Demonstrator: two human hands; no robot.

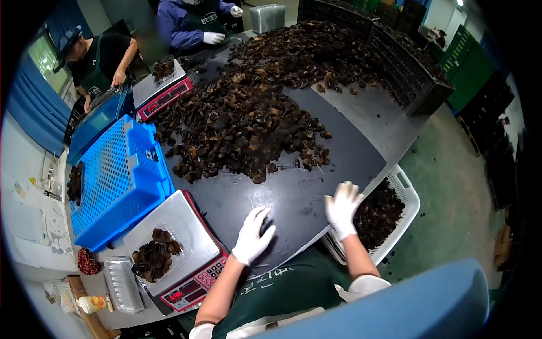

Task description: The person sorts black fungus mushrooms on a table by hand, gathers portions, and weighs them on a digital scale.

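Observation:
My left hand [253,235], in a white glove, is over the near part of the dark tabletop [293,195], fingers apart and holding nothing. To its right, my right hand [343,209], also gloved, is spread at the table's edge beside a white basket [411,212] of dark fungus pieces. A large heap of brown-black fungus [243,127] lies beyond both hands. Left of my left hand is a red and silver scale [197,226], on which a clear tray holds some fungus pieces [155,257].
Blue crates [107,175] stand at the left, with empty clear trays [122,282] below them. A second scale [164,96] is farther back. Two people work at the far left, one in black [107,59], one in purple [180,25]. Dark crates [406,73] line the back right.

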